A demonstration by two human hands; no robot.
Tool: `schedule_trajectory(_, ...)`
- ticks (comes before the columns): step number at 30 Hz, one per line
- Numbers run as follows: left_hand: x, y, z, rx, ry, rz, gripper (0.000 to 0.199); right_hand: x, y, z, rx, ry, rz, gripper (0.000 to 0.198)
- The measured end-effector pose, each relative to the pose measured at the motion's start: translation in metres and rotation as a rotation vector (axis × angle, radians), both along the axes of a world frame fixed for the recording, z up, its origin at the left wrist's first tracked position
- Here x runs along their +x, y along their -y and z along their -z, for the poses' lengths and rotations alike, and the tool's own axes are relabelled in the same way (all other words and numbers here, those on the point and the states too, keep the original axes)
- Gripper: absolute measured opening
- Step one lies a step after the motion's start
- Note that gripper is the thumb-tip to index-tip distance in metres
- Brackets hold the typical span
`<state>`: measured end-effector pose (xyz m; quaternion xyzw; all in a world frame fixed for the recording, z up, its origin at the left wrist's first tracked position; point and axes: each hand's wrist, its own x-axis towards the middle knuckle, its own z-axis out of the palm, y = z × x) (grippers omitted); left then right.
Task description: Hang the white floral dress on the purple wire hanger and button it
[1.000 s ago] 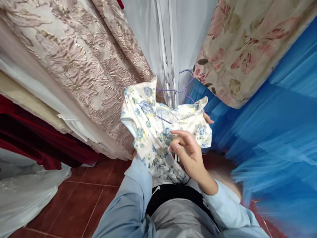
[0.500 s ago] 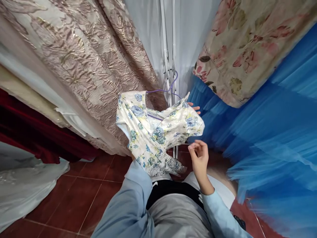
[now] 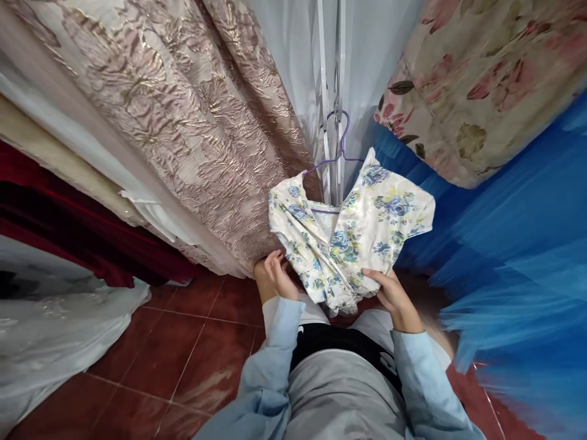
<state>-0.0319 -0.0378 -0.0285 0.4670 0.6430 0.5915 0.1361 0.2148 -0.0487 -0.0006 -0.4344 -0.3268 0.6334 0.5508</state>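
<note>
A white short-sleeved dress (image 3: pixel 342 244) with blue and yellow flowers and a crossed V-neck hangs in front of me on a purple hanger (image 3: pixel 343 143). Its lower part is bunched and foreshortened. The hanger's hook meets a white metal stand (image 3: pixel 340 67). My right hand (image 3: pixel 389 293) grips the dress at its lower right side, thumb on the front and fingers hidden behind the cloth. Beside the dress's left edge is my left hand (image 3: pixel 282 278), its fingers loosely bent and apart, with no cloth visibly in them.
Pink-gold brocade fabric (image 3: pixel 202 122) hangs at left, with dark red cloth (image 3: pixel 68 226) beyond it. A floral fabric (image 3: pixel 463 98) and blue tulle (image 3: pixel 518 263) hang at right. White sheer cloth (image 3: pixel 55 330) reaches the red tiled floor (image 3: pixel 206 360).
My left hand has come out from behind the dress to its left side. My right hand has moved from beside the dress to grip its lower right. The dress looks straighter and faces me more.
</note>
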Motion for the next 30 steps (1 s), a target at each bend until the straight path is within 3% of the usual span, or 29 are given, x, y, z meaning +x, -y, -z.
schedule_trajectory(2,0.017,0.008,-0.006,0.108,0.020,-0.116,0.035,0.001,0.003,-0.002,-0.001,0.026,0.000,0.056)
schedule_trajectory(3,0.026,0.011,-0.010,0.122,-0.010,-0.035,0.029,0.000,0.004,-0.003,0.002,0.046,-0.004,0.057)
schedule_trajectory(5,0.042,0.012,-0.020,0.062,-0.096,0.287,0.024,0.000,0.005,-0.007,0.019,0.098,-0.017,0.057)
schedule_trajectory(7,0.055,0.003,-0.026,-0.013,-0.101,0.471,0.031,0.003,0.006,-0.010,0.038,0.148,-0.028,0.056)
schedule_trajectory(9,0.064,-0.011,-0.027,-0.047,-0.064,0.490,0.034,0.008,0.008,-0.011,0.045,0.185,-0.038,0.054)
schedule_trajectory(13,0.073,-0.035,-0.025,-0.090,-0.042,0.555,0.016,0.023,0.010,-0.009,0.047,0.226,-0.050,0.056)
schedule_trajectory(17,0.078,-0.036,-0.032,-0.101,0.221,0.639,0.022,0.040,0.004,-0.001,0.049,0.300,-0.015,0.068)
schedule_trajectory(19,0.079,-0.031,-0.035,-0.107,0.362,0.655,0.023,0.048,0.000,0.004,0.106,0.437,0.077,0.078)
schedule_trajectory(22,0.082,-0.021,-0.036,-0.153,0.484,0.645,0.022,0.052,-0.001,0.007,0.344,0.799,0.410,0.092)
schedule_trajectory(24,0.085,-0.014,-0.036,-0.189,0.526,0.646,0.022,0.044,-0.002,0.007,0.498,0.984,0.559,0.083)
schedule_trajectory(25,0.088,-0.011,-0.036,-0.204,0.532,0.652,0.022,0.037,-0.003,0.007,0.549,1.033,0.531,0.070)
schedule_trajectory(28,0.097,-0.004,-0.039,-0.231,0.508,0.674,0.020,0.010,-0.011,0.009,0.617,1.029,0.215,0.031)
schedule_trajectory(30,0.103,0.000,-0.042,-0.235,0.480,0.692,0.018,-0.005,-0.019,0.012,0.597,0.974,0.109,0.020)
